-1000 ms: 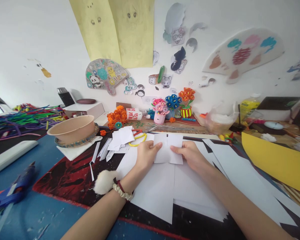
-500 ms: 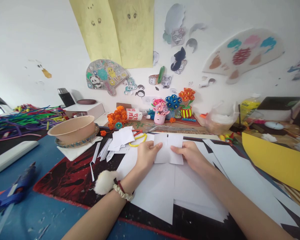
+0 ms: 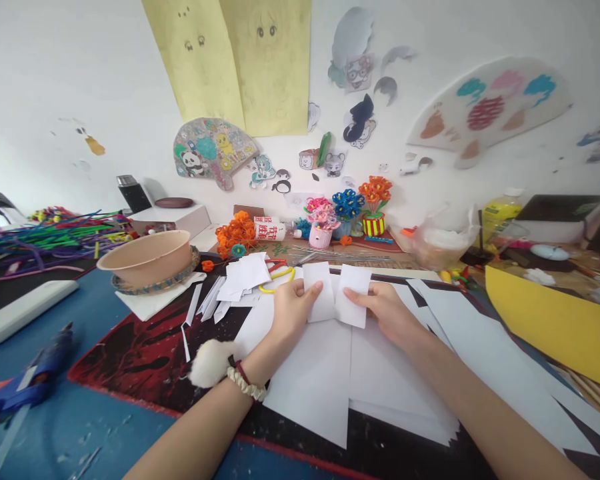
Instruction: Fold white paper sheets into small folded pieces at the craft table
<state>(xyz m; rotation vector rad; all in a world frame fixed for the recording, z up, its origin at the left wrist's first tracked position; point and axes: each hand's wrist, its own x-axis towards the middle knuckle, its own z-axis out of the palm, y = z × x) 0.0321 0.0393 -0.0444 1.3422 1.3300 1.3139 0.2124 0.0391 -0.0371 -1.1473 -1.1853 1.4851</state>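
My left hand [image 3: 296, 308] pinches a small white piece of paper [image 3: 320, 291] between thumb and fingers. A second small white piece of paper [image 3: 354, 293] is pinched the same way by my right hand [image 3: 384, 310]. A gap parts the two pieces at the top; near the bottom they come close together, and I cannot tell if they still join there. Under my hands lie large white sheets [image 3: 310, 380] on a black and red mat [image 3: 145, 353]. Left of my left hand are yellow-handled scissors [image 3: 280, 280] and a pile of small paper pieces [image 3: 243, 277].
A beige bowl [image 3: 147, 253] and a blue glue gun [image 3: 35, 373] are on the left. Flowerpots with fuzzy flowers [image 3: 347, 210] stand at the back. A yellow sheet [image 3: 550, 327] and more white sheets [image 3: 500, 360] lie to the right. A white fluffy ball [image 3: 211, 363] hangs at my left wrist.
The small paper, whole except for a short slit at its top, has parted down the middle into two halves, one in each hand. The hands have tilted slightly apart.
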